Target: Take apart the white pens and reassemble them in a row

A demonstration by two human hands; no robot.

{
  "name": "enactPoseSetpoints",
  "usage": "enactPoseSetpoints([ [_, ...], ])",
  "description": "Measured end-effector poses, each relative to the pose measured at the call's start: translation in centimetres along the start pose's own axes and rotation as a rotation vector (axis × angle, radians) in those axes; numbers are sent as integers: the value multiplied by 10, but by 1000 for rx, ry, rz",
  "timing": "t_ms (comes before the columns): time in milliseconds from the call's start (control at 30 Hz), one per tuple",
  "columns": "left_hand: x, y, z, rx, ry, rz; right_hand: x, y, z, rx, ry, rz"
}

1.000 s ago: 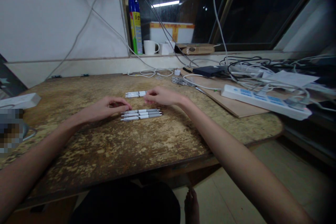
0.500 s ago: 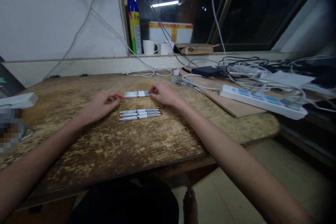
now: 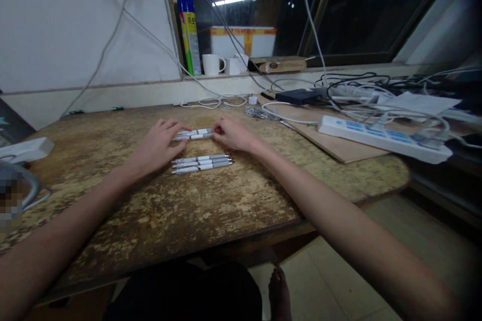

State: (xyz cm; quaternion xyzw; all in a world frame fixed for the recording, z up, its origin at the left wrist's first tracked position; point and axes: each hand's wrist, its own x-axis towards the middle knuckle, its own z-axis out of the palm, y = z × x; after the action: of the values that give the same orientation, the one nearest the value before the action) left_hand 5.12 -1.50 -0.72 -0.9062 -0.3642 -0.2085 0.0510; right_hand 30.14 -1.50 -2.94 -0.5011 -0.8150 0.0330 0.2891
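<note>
Two groups of white-and-grey pens lie crosswise on a worn wooden table. My left hand [image 3: 160, 144] is at the left ends of the far pens [image 3: 198, 134], with its fingers on their far side and its thumb on the near side. At the right ends of the same pens, my right hand [image 3: 235, 133] has its fingers closed together on the tips, which are partly hidden. Closer to me, the near pens [image 3: 203, 163] lie side by side, touched by neither hand.
A white power strip [image 3: 380, 138] rests on a brown board [image 3: 335, 148] to the right, amid tangled cables. Behind the table, a spray can [image 3: 189, 35], a white mug [image 3: 213, 64] and a cardboard box [image 3: 282, 64] stand on the sill. A white adapter [image 3: 30, 149] sits at left.
My left hand has moved right and forward, from beside the far pens to around their left ends. My right hand stays at their right ends. The near pens lie as before.
</note>
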Motion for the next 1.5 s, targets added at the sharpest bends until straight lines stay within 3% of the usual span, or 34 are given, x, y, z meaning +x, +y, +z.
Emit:
enactPoseSetpoints([
  [167, 7, -5, 13, 134, -41, 68, 5, -12, -1, 84, 18, -37],
  [300, 0, -10, 7, 67, -29, 43, 4, -17, -2, 76, 13, -66],
  [600, -3, 1, -3, -19, 15, 69, -5, -21, 7, -180, -16, -152],
  [767, -3, 8, -6, 179, 70, 97, -7, -30, 5, -331, -60, -85],
  [933, -5, 21, -9, 374, 68, 65, -10, -41, 0, -351, -61, -54],
  [1500, -4, 29, -10, 374, -116, -200, -13, -47, 2, -435, -92, -84],
])
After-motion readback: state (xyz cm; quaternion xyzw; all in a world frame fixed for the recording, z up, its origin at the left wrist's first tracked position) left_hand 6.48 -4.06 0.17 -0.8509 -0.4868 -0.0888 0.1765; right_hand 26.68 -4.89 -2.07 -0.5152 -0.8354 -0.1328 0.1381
